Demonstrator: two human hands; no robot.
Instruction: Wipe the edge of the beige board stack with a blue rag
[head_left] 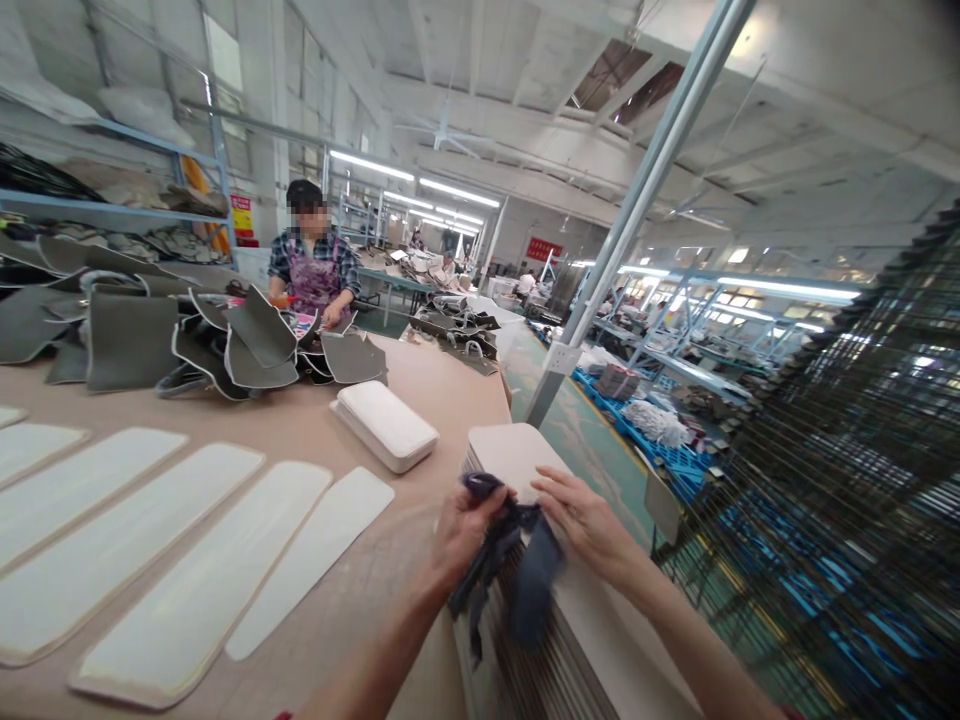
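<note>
A tall stack of light boards (510,445) stands at the table's right edge, with a dark cloth strip (536,580) across its top and loose ends hanging down the near side. My left hand (466,520) is closed, pinching a bunched part of this strip between thumb and fingers. My right hand (577,505) is at the strip's other side, its fingers bent over the board top and the cloth running in under them. Its thumb is mostly hidden. The hanging ends are blurred by motion.
Long white panels (210,570) lie in a row on the brown table (420,520). Beyond them are a small stack of white panels (386,420) and piled grey-green pieces (262,340). A co-worker (315,260) stands behind the pile. A metal post (600,280) and dark racks (847,480) are at right.
</note>
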